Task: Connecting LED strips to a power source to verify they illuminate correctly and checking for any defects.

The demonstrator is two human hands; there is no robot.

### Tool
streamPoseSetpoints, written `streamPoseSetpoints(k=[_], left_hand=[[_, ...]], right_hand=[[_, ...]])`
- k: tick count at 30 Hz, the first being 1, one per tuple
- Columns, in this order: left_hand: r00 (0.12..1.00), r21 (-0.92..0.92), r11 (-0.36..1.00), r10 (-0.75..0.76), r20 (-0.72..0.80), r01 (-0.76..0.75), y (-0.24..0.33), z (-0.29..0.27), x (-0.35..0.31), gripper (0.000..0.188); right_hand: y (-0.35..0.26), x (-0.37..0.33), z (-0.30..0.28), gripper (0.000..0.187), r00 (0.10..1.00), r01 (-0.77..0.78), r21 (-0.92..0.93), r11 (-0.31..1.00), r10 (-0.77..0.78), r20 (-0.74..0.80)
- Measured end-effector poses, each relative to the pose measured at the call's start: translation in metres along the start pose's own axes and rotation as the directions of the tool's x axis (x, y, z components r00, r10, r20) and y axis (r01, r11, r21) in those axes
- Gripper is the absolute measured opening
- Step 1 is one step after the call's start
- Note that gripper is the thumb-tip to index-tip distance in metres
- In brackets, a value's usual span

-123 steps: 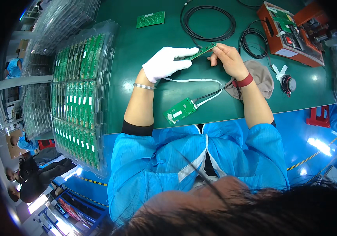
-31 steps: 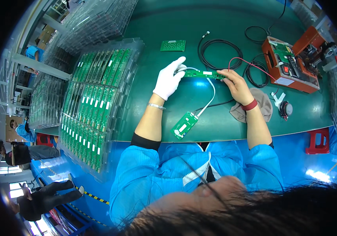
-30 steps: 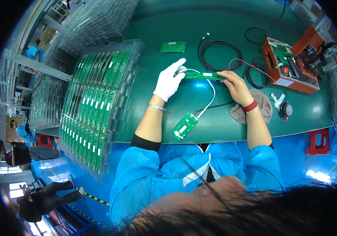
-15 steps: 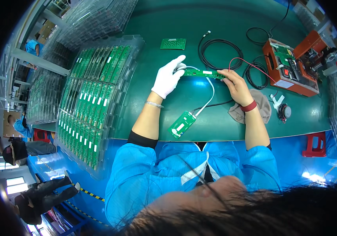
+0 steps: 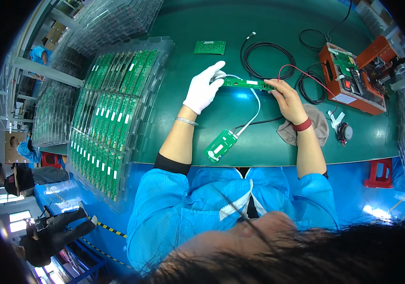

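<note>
A narrow green circuit board (image 5: 244, 83) is held level above the green table between my two hands. My left hand (image 5: 202, 90), in a white glove, closes on its left end. Bare, my right hand (image 5: 286, 98) pinches its right end with thumb and fingers. A bluish-white glow shows on the table just below the board. From the board a white cable (image 5: 258, 110) runs down to a smaller green circuit board (image 5: 221, 146) near the table's front edge. What lies under my fingertips is hidden.
Left stands a clear tray (image 5: 138, 111) filled with green boards. Another green board (image 5: 210, 47) lies farther back, beside a coiled black cable (image 5: 264, 46). At right are an orange test box (image 5: 349, 94), a grey-brown cloth (image 5: 317, 124) and a small round speaker (image 5: 344, 131).
The view has shifted slightly, so most things on the table sit a little higher. Both hands keep their hold on the narrow board, with hardly any other movement.
</note>
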State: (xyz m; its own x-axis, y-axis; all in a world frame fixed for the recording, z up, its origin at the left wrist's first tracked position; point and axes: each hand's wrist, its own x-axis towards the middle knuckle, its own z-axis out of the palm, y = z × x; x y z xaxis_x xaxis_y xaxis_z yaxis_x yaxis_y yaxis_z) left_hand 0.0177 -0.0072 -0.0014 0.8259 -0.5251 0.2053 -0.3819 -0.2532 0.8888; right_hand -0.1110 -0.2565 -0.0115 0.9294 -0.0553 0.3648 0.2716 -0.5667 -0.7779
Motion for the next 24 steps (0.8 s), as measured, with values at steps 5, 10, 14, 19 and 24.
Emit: streamPoseSetpoints(k=[5,10,14,19,24], left_hand=[[1.0,0.021,1.0,-0.003,0.001,0.003,-0.0008,-0.0008,-0.0005,0.05],[1.0,0.028,1.0,-0.015,-0.002,0.015,0.0013,-0.0013,-0.0022,0.049],[1.0,0.022,1.0,-0.018,0.012,0.017,0.0021,-0.0019,-0.0009,0.051],[1.0,0.021,1.0,-0.012,0.007,0.012,0.001,-0.0007,-0.0004,0.051],[0.999,-0.004,1.0,0.003,-0.052,-0.004,0.0025,-0.0009,-0.0021,0.045]], right_hand=[[-0.0002,-0.0006,0.0005,0.036,1.0,0.004,-0.002,1.0,-0.004,-0.003],[0.0017,-0.0008,0.0011,0.036,1.0,0.008,-0.009,1.0,-0.008,0.002],[0.0016,-0.0009,-0.0002,0.037,1.0,-0.006,-0.022,1.0,0.006,0.01],[0.004,-0.0007,-0.0001,0.038,1.0,0.004,-0.027,1.0,-0.004,0.005],[0.0013,0.0,0.0018,0.03,0.999,-0.035,0.035,0.999,0.035,0.001]])
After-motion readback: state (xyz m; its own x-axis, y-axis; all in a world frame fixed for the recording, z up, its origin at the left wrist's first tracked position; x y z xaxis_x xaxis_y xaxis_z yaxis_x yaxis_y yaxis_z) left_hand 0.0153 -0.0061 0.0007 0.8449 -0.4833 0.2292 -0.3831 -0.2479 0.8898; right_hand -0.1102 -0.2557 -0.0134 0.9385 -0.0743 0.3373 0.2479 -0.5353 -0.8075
